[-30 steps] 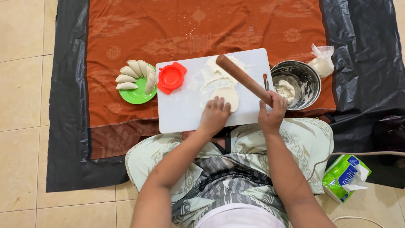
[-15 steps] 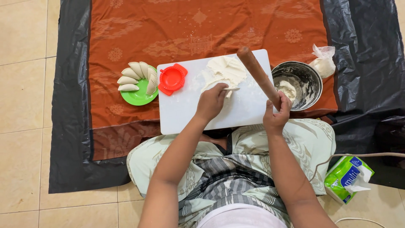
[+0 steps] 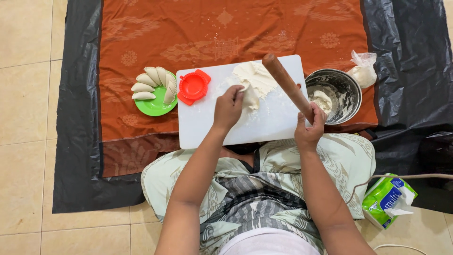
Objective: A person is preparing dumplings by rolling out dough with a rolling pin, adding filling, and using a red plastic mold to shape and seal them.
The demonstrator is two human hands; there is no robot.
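Left hand (image 3: 228,108): fingers pinched on a flap of thin white dough sheet (image 3: 256,80), which lies on the white cutting board (image 3: 226,127) toward 12 o'clock. Right hand (image 3: 309,128): closed around the lower end of a wooden rolling pin (image 3: 287,85), angled toward 11 o'clock. Red dumpling press (image 3: 193,86) at the board's 10 o'clock corner. Green plate (image 3: 153,106) of folded dumplings (image 3: 148,81) at 9 o'clock. Metal bowl (image 3: 347,89) at 3 o'clock.

A rust-orange cloth (image 3: 226,33) with faint paler floral motifs is lying over a black plastic sheet (image 3: 410,56) on cream floor tiles (image 3: 26,118). A white cutting board (image 3: 255,125) is carrying pale off-white dough (image 3: 257,78) and a bright red dumpling press (image 3: 193,86). Cream dumplings (image 3: 151,78) are sitting on a lime-green plate (image 3: 153,107). The rolling pin (image 3: 288,86) is showing brown wood. The bowl (image 3: 349,92) is gleaming silver-grey.
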